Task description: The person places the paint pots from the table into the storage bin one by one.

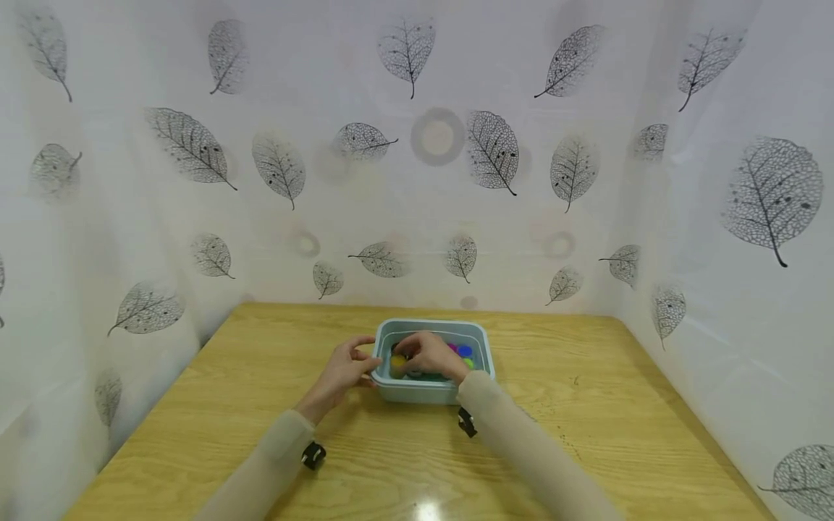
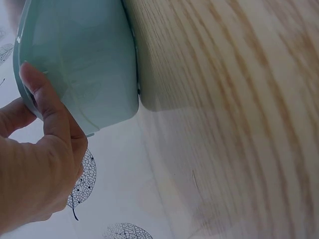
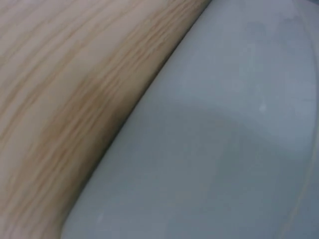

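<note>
A pale blue-green plastic basin (image 1: 433,393) stands on the wooden table. My left hand (image 1: 342,373) grips its left rim, and the left wrist view shows the thumb and fingers (image 2: 47,102) on either side of that rim. Reaching over the near wall, my right hand (image 1: 431,354) is down inside with bent fingers beside an orange-yellow round piece (image 1: 398,362). Whether it pinches anything is too small to tell. Right of that hand lie a blue round piece (image 1: 465,351), a green one (image 1: 468,362) and a partly hidden magenta one (image 1: 452,348). The basin's outer wall (image 3: 199,149) fills most of the right wrist view.
The wooden table (image 1: 560,420) extends around the basin on all sides. White curtains (image 1: 417,210) with a dark leaf print hang behind it and along both sides. Each wrist carries a small black device, such as the left one (image 1: 313,455).
</note>
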Demonstrator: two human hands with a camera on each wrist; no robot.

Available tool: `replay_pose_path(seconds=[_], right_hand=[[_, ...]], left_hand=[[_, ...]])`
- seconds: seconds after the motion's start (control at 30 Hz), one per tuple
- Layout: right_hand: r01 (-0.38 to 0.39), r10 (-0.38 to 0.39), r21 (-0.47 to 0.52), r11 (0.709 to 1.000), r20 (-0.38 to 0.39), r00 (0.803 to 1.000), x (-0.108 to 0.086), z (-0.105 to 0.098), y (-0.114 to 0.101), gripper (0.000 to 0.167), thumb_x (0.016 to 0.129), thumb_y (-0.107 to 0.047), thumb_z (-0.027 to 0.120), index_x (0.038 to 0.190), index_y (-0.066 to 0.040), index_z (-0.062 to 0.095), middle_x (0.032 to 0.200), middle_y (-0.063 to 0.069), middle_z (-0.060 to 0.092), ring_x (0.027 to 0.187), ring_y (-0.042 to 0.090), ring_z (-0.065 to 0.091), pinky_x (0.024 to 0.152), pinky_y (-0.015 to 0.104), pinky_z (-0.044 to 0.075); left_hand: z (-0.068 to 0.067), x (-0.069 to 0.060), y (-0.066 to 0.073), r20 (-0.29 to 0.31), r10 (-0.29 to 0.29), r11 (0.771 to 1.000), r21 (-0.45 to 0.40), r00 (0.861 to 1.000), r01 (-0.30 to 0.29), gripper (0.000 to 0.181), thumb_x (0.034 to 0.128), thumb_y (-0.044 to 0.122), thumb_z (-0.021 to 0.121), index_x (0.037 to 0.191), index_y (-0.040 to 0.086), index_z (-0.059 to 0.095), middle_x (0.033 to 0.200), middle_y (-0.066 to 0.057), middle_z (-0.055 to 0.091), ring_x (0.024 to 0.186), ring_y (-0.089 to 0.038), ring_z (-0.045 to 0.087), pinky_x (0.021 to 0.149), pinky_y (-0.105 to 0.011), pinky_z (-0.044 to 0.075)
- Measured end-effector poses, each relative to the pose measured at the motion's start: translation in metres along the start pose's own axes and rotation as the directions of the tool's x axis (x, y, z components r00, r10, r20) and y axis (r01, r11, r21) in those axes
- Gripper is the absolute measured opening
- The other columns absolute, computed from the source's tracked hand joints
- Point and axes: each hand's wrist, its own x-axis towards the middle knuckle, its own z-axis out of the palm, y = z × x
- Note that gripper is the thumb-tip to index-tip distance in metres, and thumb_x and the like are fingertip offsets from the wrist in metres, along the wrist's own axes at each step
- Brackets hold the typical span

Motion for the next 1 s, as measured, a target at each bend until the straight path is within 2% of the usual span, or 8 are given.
replay_pose_path(seconds=[0.1,0.23,0.4,0.53,0.6,0.73,0.87,1.0], right_hand=[[-0.001,0.001,0.019,1.000,0.002,1.000,-0.006,-0.006,0.004,0.035,0.082,-0.012,0.079,0.116,-0.008,0.072,0.108,0.009,0.071,0.092,0.017,0.063,0.081,0.034,0.056],[0.007,-0.007,0.106,0.994,-0.002,1.000,-0.016,-0.017,0.007,0.033,0.086,-0.008,0.073,0.119,-0.005,0.069,0.108,0.012,0.071,0.090,0.016,0.064,0.080,0.036,0.057],[-0.015,0.028,0.198,0.980,-0.061,0.998,-0.028,-0.034,0.009,0.027,0.090,-0.012,0.071,0.117,-0.006,0.071,0.102,0.008,0.072,0.089,0.017,0.066,0.080,0.036,0.058],[-0.038,0.065,0.257,0.966,-0.099,0.993,-0.038,-0.048,0.011,0.032,0.091,-0.017,0.070,0.121,-0.004,0.068,0.111,0.010,0.070,0.098,0.020,0.066,0.087,0.040,0.058],[-0.027,0.060,0.264,0.964,-0.118,0.991,-0.041,-0.053,0.015,0.034,0.092,-0.017,0.069,0.122,-0.002,0.066,0.115,0.013,0.069,0.101,0.020,0.066,0.090,0.042,0.057],[-0.036,0.083,0.279,0.960,-0.158,0.984,-0.050,-0.061,0.026,0.032,0.093,-0.015,0.067,0.122,-0.001,0.066,0.119,0.016,0.068,0.101,0.019,0.066,0.092,0.046,0.056],[-0.077,0.138,0.299,0.951,-0.186,0.973,-0.062,-0.068,0.035,0.032,0.094,-0.020,0.067,0.122,-0.004,0.068,0.120,0.014,0.068,0.102,0.022,0.065,0.087,0.040,0.056],[-0.079,0.158,0.309,0.948,-0.238,0.958,-0.073,-0.077,0.044,0.036,0.095,-0.024,0.066,0.124,-0.003,0.065,0.119,0.017,0.068,0.100,0.030,0.062,0.074,0.032,0.054]], left_hand=[[-0.001,0.000,-0.001,0.001,0.004,1.000,-0.002,1.000,-0.004,0.052,0.0904,0.000,0.066,0.139,0.003,0.048,0.093,-0.013,0.058,0.075,-0.023,0.068,0.063,-0.036,0.062],[-0.001,-0.001,-0.003,-0.005,0.004,1.000,0.001,1.000,-0.004,0.051,0.0903,0.000,0.065,0.138,0.002,0.049,0.091,-0.012,0.057,0.075,-0.022,0.067,0.064,-0.038,0.062],[0.000,-0.001,-0.004,-0.024,0.006,0.999,0.036,1.000,-0.005,0.053,0.0895,-0.001,0.065,0.139,0.001,0.047,0.093,-0.013,0.057,0.073,-0.020,0.064,0.061,-0.037,0.061],[0.001,0.000,-0.001,-0.036,0.012,0.998,0.068,0.999,-0.009,0.061,0.0888,0.000,0.065,0.145,0.003,0.041,0.098,-0.015,0.056,0.073,-0.020,0.062,0.061,-0.038,0.061],[0.001,0.000,0.001,-0.036,0.014,0.996,0.088,0.999,-0.011,0.064,0.0891,0.001,0.065,0.147,0.004,0.038,0.102,-0.016,0.055,0.074,-0.020,0.062,0.062,-0.039,0.061],[-0.001,-0.001,0.002,-0.021,0.006,0.994,0.107,1.000,-0.003,0.060,0.0910,0.005,0.065,0.145,0.003,0.040,0.109,-0.020,0.054,0.078,-0.023,0.063,0.065,-0.041,0.062],[-0.004,0.000,0.001,0.011,-0.005,0.993,0.118,1.000,0.003,0.054,0.0949,0.015,0.065,0.143,0.003,0.043,0.111,-0.020,0.055,0.084,-0.025,0.064,0.068,-0.041,0.062],[-0.009,0.002,0.005,0.046,0.056,0.984,0.166,0.997,-0.063,0.054,0.0996,0.022,0.058,0.144,-0.001,0.040,0.116,-0.025,0.056,0.093,-0.029,0.065,0.075,-0.040,0.061]])
